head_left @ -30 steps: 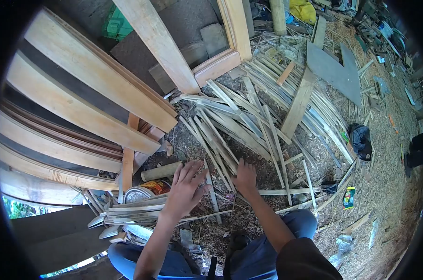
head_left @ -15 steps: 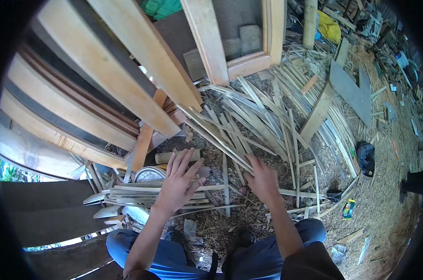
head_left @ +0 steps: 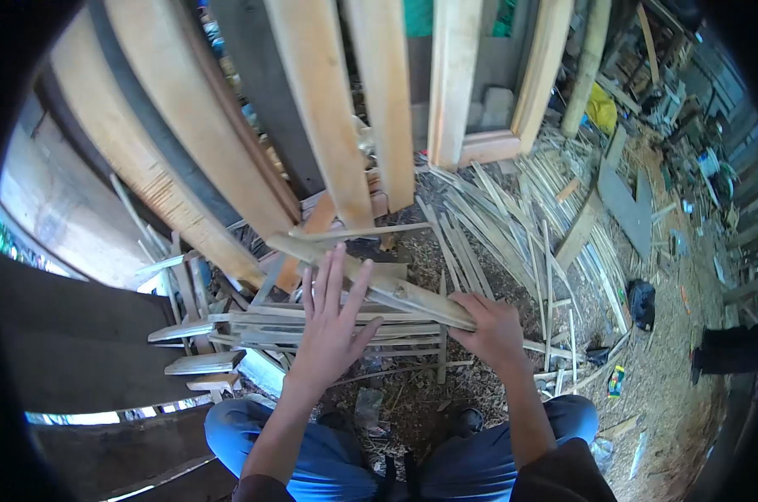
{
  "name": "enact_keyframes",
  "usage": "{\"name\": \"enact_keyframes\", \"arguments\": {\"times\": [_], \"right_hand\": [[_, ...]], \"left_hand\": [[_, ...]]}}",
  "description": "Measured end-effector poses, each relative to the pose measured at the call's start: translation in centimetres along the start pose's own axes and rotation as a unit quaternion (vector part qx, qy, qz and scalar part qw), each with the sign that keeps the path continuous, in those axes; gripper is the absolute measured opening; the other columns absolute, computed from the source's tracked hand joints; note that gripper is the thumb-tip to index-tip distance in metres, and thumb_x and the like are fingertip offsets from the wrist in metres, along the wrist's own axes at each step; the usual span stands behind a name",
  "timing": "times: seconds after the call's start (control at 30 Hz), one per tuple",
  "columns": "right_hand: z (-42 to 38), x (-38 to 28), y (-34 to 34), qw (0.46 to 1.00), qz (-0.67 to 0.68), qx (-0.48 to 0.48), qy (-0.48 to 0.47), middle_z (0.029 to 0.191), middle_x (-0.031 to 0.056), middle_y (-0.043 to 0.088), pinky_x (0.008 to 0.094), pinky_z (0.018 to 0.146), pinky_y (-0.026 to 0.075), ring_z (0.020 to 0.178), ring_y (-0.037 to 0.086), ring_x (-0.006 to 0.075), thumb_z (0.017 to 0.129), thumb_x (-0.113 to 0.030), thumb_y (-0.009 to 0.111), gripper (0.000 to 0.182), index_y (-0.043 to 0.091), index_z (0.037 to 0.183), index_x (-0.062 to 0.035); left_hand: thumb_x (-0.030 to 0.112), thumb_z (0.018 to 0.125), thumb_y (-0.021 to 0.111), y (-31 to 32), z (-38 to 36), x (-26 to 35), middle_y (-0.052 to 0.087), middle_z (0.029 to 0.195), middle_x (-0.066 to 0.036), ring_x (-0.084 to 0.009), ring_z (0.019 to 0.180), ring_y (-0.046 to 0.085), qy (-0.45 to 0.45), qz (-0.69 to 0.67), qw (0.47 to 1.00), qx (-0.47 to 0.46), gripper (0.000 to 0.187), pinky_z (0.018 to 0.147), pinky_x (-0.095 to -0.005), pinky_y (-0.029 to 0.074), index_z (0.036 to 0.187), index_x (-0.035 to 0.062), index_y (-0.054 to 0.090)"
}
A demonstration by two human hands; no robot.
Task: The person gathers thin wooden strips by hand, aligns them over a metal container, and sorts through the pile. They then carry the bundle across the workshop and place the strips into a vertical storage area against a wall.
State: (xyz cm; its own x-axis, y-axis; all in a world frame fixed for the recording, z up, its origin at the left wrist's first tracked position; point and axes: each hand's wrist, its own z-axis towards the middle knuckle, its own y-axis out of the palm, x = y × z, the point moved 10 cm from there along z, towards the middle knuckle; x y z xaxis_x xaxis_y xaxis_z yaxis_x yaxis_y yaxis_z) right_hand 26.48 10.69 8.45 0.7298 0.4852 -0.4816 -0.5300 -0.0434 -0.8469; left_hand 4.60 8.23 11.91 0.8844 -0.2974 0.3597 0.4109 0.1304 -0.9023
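Note:
My right hand (head_left: 489,328) is closed round the right end of a few thin wooden strips (head_left: 396,291), which slant up to the left above the ground. Against the near side of these strips, my left hand (head_left: 333,322) is spread with its fingers apart; whether it touches them is unclear. Under and behind my left hand lies a stack of similar strips (head_left: 262,331), running left to right. More loose strips (head_left: 479,222) lie on the ground beyond my right hand.
Tall wooden planks (head_left: 316,109) and a wooden frame (head_left: 489,148) stand along the back. A grey board (head_left: 626,209), a black bag (head_left: 641,303) and a small yellow-green packet (head_left: 616,381) lie to the right. Dark boards (head_left: 78,335) are at the left.
The held strips have swung from a steep slant to a flatter one, their far end now further left over the stack. My view has shifted left, and both hands remain near them.

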Motion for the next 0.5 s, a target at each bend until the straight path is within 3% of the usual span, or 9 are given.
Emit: {"name": "enact_keyframes", "arguments": {"times": [0.13,0.2,0.23,0.27,0.37,0.5], "right_hand": [[1.8,-4.0,3.5,0.997,-0.049,-0.021,-0.049,0.102,0.0029,0.072,0.0406,0.075,0.058,0.088,0.072,0.0282,0.070,-0.021,0.089,0.057,0.066,0.121,-0.0164],[2.0,-4.7,4.7,0.995,-0.065,-0.031,-0.063,0.102,0.0024,0.072,0.0389,0.077,0.057,0.091,0.073,0.0270,0.067,-0.021,0.091,0.057,0.069,0.119,-0.0166],[2.4,-5.5,4.6,0.994,-0.069,-0.015,-0.080,0.100,0.0021,0.071,0.0374,0.077,0.057,0.092,0.071,0.0249,0.063,-0.020,0.092,0.059,0.069,0.118,-0.0161],[3.0,-6.0,4.7,0.994,-0.064,-0.017,-0.087,0.100,0.0021,0.071,0.0374,0.077,0.057,0.092,0.071,0.0249,0.063,-0.020,0.092,0.059,0.069,0.118,-0.0161],[3.9,-8.3,5.3,0.989,-0.049,-0.011,-0.142,0.093,0.0026,0.070,0.0387,0.075,0.055,0.089,0.068,0.0257,0.054,-0.013,0.093,0.064,0.072,0.114,-0.0159],[4.2,-9.1,8.3,0.982,-0.042,-0.045,-0.180,0.097,0.0015,0.069,0.0383,0.078,0.055,0.093,0.065,0.0239,0.056,-0.014,0.092,0.062,0.070,0.114,-0.0147]], "left_hand": [[0.024,0.085,0.082,-2.1,-2.4,-4.3,0.021,0.170,-0.025,-0.0427,0.159,0.017,-0.061,-0.006,0.998,0.031,0.096,0.128,-0.0615,0.009,0.165,0.0141,0.031],[0.022,0.082,0.083,-1.4,-3.8,-6.4,0.032,0.166,-0.022,-0.0397,0.159,0.020,-0.065,0.028,0.997,-0.025,0.093,0.129,-0.0621,0.009,0.162,0.0132,0.036],[0.020,0.079,0.084,-1.6,-4.5,-6.9,0.049,0.155,-0.016,-0.0346,0.154,0.034,-0.055,0.036,0.998,-0.009,0.084,0.129,-0.0629,0.011,0.154,0.0109,0.046],[0.020,0.079,0.084,-1.5,-4.9,-7.6,0.049,0.155,-0.016,-0.0346,0.154,0.034,-0.063,0.041,0.997,-0.008,0.084,0.129,-0.0629,0.011,0.154,0.0109,0.046],[0.014,0.075,0.084,1.1,-5.9,-8.2,0.063,0.135,-0.010,-0.0281,0.136,0.055,-0.037,0.011,0.999,-0.021,0.070,0.128,-0.0604,0.019,0.140,0.0084,0.058],[0.012,0.076,0.081,3.7,-6.7,-9.1,0.065,0.134,-0.009,-0.0289,0.136,0.056,-0.067,-0.006,0.991,-0.112,0.070,0.125,-0.0550,0.029,0.142,0.0133,0.057]]}}
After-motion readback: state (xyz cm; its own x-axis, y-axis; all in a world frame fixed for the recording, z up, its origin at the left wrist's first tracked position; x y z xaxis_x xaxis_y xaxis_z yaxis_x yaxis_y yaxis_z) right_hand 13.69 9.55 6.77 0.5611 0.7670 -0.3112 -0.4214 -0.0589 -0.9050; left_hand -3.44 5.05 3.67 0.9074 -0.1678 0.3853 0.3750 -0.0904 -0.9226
